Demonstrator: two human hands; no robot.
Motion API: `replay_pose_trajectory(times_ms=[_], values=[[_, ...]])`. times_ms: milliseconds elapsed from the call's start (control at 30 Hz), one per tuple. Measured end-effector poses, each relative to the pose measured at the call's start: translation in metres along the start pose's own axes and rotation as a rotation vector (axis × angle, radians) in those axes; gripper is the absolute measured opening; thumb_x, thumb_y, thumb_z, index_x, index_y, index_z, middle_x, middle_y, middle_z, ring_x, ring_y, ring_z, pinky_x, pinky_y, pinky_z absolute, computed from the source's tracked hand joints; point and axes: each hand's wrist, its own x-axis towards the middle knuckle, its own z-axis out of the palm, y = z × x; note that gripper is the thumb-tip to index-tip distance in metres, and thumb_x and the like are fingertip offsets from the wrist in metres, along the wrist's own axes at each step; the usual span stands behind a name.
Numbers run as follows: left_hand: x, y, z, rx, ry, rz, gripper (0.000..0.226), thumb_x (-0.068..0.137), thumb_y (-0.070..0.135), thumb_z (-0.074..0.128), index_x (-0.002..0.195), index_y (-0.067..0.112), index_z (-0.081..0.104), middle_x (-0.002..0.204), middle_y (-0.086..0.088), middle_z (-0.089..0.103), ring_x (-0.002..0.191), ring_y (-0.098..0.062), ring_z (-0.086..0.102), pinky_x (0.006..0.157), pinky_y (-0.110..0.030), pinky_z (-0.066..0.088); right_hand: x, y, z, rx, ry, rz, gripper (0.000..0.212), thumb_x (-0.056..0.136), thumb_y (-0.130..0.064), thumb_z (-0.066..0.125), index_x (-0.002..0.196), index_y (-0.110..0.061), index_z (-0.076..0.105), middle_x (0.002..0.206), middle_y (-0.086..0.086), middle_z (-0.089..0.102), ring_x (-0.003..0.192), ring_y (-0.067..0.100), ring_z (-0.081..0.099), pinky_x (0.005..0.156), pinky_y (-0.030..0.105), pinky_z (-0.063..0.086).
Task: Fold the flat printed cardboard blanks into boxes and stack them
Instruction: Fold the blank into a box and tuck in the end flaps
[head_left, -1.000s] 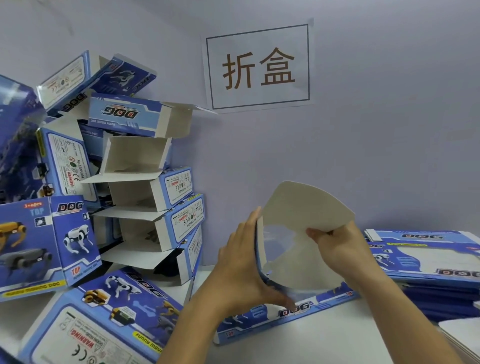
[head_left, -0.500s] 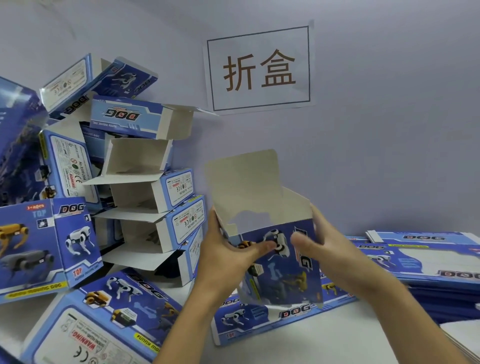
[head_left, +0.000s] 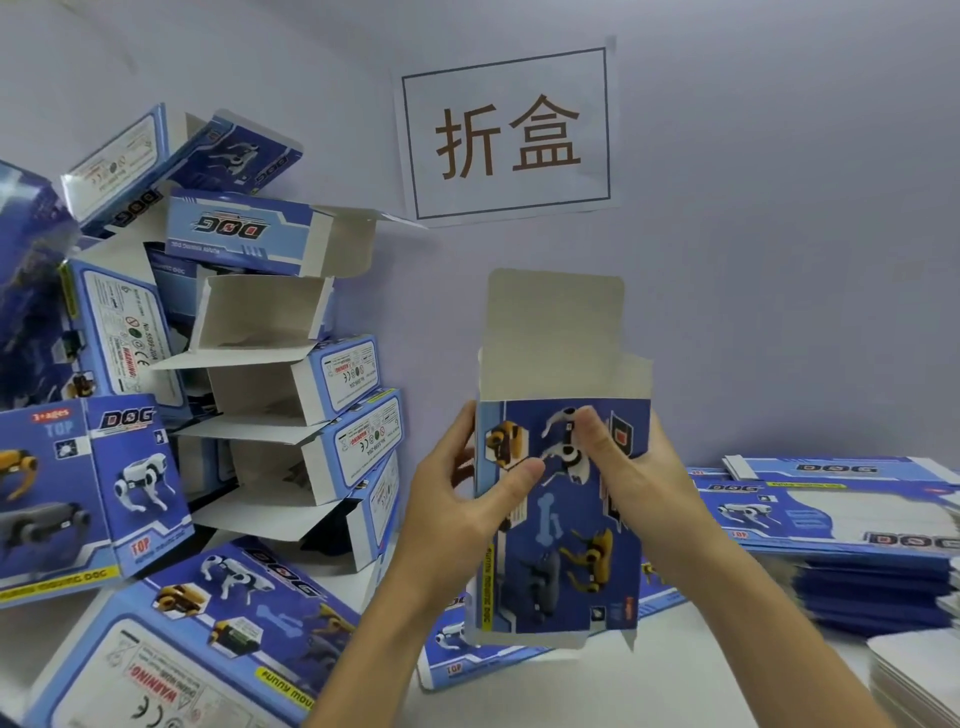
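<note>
While I held the box (head_left: 563, 514) upright above the white table (head_left: 691, 670), its top flap (head_left: 556, 332) stood straight up, open, with the grey inside facing me. My left hand (head_left: 457, 514) gripped its left edge, thumb pressed across the printed front and the fingers curled round behind. My right hand (head_left: 636, 483) pinched the right side, thumb on the white dog picture, the other fingers hidden behind the card. Under the box one flat blank (head_left: 519, 660) lay on the table. To the right a stack of flat blanks (head_left: 841, 525) rested against the wall. To the left the folded boxes (head_left: 291, 395) were piled, leaning, several with flaps open. On the wall above hung a paper sign (head_left: 506, 135).
</note>
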Motion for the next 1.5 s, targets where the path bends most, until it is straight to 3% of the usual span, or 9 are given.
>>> replay_pose_trajectory(times_ms=[167, 233, 367, 500, 867, 1000, 1167, 1300, 1500], values=[[0.000, -0.003, 0.000, 0.042, -0.040, -0.074, 0.105, 0.069, 0.048, 0.078, 0.154, 0.050, 0.015, 0.158, 0.015, 0.035, 0.144, -0.017, 0.038, 0.114, -0.047, 0.040, 0.003, -0.006, -0.004, 0.097, -0.107, 0.065, 0.079, 0.066, -0.072, 0.066, 0.130, -0.028, 0.054, 0.103, -0.006, 0.076, 0.090, 0.013, 0.074, 0.068, 0.032, 0.062], [0.000, -0.006, 0.001, -0.006, 0.008, -0.080, 0.099, 0.069, 0.049, 0.076, 0.153, 0.044, 0.025, 0.149, 0.014, 0.048, 0.136, -0.014, 0.049, 0.109, -0.040, 0.047, 0.000, -0.007, -0.007, 0.174, -0.182, 0.090, 0.080, 0.073, -0.068, 0.073, 0.140, -0.035, 0.044, 0.119, -0.006, 0.072, 0.104, 0.017, 0.071, 0.083, 0.038, 0.061], [0.001, -0.009, -0.001, -0.033, 0.043, -0.060, 0.047, 0.079, 0.046, 0.068, 0.121, 0.025, 0.060, 0.103, 0.015, 0.074, 0.103, -0.007, 0.069, 0.076, -0.011, 0.053, -0.004, -0.001, -0.003, -0.054, -0.087, -0.080, 0.076, 0.080, -0.060, 0.069, 0.138, -0.059, 0.020, 0.102, -0.047, 0.061, 0.094, -0.028, 0.055, 0.070, -0.004, 0.043], [0.000, -0.011, 0.007, 0.005, 0.014, -0.037, 0.043, 0.084, 0.045, 0.064, 0.124, 0.033, 0.056, 0.109, 0.025, 0.070, 0.105, 0.006, 0.064, 0.081, -0.006, 0.049, 0.000, 0.014, -0.007, -0.064, 0.028, -0.081, 0.098, 0.067, -0.061, 0.071, 0.148, -0.048, 0.016, 0.111, -0.017, 0.068, 0.090, -0.007, 0.069, 0.065, 0.004, 0.049], [0.041, 0.001, 0.015, -0.016, 0.182, -0.121, 0.069, 0.066, 0.062, 0.074, 0.125, 0.042, 0.043, 0.096, 0.021, 0.072, 0.085, 0.003, 0.070, 0.062, -0.010, 0.052, -0.005, 0.018, -0.001, 0.018, -0.025, -0.053, 0.092, 0.063, -0.064, 0.070, 0.143, -0.055, 0.025, 0.110, -0.028, 0.068, 0.106, 0.007, 0.069, 0.085, 0.030, 0.060], [0.030, -0.012, 0.018, 0.065, 0.256, 0.006, 0.081, 0.074, 0.061, 0.071, 0.144, 0.046, 0.033, 0.123, 0.021, 0.064, 0.110, 0.003, 0.063, 0.083, -0.014, 0.055, -0.007, 0.017, -0.001, -0.034, -0.046, -0.063, 0.088, 0.070, -0.057, 0.067, 0.142, -0.060, 0.016, 0.104, -0.046, 0.058, 0.096, -0.024, 0.058, 0.067, 0.002, 0.048], [0.016, -0.013, 0.018, -0.071, 0.281, 0.034, 0.078, 0.075, 0.051, 0.071, 0.144, 0.048, 0.035, 0.132, 0.016, 0.061, 0.117, -0.005, 0.062, 0.088, -0.035, 0.060, -0.009, 0.012, -0.001, -0.102, -0.086, -0.127, 0.091, 0.079, -0.052, 0.073, 0.144, -0.065, 0.011, 0.121, -0.050, 0.038, 0.098, -0.037, 0.041, 0.068, 0.001, 0.044], [0.012, -0.006, 0.014, -0.072, 0.281, 0.060, 0.074, 0.077, 0.048, 0.072, 0.142, 0.050, 0.036, 0.126, 0.023, 0.063, 0.115, 0.000, 0.062, 0.085, -0.024, 0.058, -0.009, -0.001, 0.002, -0.093, -0.150, -0.184, 0.088, 0.076, -0.045, 0.069, 0.139, -0.072, 0.015, 0.134, -0.049, 0.039, 0.126, -0.011, 0.048, 0.093, 0.018, 0.051], [0.011, -0.003, 0.006, -0.052, 0.248, 0.059, 0.056, 0.078, 0.046, 0.072, 0.130, 0.046, 0.049, 0.124, 0.016, 0.063, 0.108, -0.005, 0.067, 0.077, -0.028, 0.061, -0.008, -0.002, 0.001, -0.010, -0.199, -0.171, 0.080, 0.074, -0.034, 0.073, 0.137, -0.064, 0.033, 0.132, -0.012, 0.061, 0.124, 0.020, 0.058, 0.083, 0.034, 0.061]])
